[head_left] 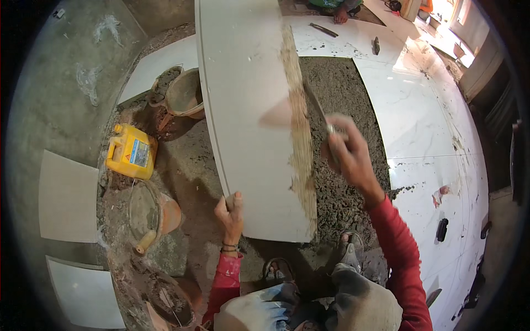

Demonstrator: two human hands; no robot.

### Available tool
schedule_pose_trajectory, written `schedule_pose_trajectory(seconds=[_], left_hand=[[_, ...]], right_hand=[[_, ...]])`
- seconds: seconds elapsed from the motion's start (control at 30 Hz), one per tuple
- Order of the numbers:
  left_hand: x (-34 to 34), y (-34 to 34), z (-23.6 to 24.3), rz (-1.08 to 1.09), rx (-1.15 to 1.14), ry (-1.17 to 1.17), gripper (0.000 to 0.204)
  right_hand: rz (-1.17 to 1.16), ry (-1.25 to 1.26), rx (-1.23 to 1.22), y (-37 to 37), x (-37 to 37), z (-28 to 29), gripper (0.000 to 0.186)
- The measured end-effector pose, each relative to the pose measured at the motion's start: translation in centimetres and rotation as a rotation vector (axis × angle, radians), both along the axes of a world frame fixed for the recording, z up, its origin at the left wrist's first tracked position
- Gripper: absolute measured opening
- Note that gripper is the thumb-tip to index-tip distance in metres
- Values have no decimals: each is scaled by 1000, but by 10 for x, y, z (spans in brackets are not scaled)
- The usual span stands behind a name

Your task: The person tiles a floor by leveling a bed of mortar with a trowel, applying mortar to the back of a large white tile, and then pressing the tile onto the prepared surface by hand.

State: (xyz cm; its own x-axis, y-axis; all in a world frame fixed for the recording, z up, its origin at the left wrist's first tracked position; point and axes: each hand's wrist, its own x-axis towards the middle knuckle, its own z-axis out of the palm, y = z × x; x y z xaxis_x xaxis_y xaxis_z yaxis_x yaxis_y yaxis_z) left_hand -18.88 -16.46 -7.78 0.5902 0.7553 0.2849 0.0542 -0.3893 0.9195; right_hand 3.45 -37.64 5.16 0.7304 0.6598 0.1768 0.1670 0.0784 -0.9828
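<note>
A large pale tile (248, 110) is held up before me with its back toward me. Along its right side runs a strip of ridged, beige adhesive (301, 132). My left hand (231, 218) grips the tile's lower left edge, thumb up on the face. My right hand (348, 149), slightly blurred, is closed around the handle of a trowel (314, 99). The trowel's blade is seen nearly edge-on, close to the upper part of the adhesive strip; whether it touches I cannot tell. Behind and right of the tile lies a bed of rough grey mortar (345, 105).
White marbled floor tiles (430, 127) cover the right side. Pliers (324, 30) lie on tiles at the top, near another person's hand (341, 15). On the left are a yellow jerrycan (131, 151), a bucket (170, 212), another bucket (187, 94) and leaning tile pieces (69, 196).
</note>
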Motion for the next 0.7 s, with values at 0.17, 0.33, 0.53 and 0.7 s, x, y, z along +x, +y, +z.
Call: schedule_pose_trajectory(seconds=[0.17, 0.33, 0.53, 0.7], left_hand=[[-43, -6, -23, -7, -78, 93, 45], [-47, -3, -27, 45, -200, 117, 46], [-46, 8, -54, -58, -269, 232, 50], [-11, 1, -62, -215, -547, -27, 35]], right_hand=[[-137, -130, 13, 24, 38, 52, 30], [-396, -88, -26, -18, -7, -13, 24], [-93, 12, -640, -66, -39, -44, 30], [88, 138, 40, -13, -63, 20, 30]])
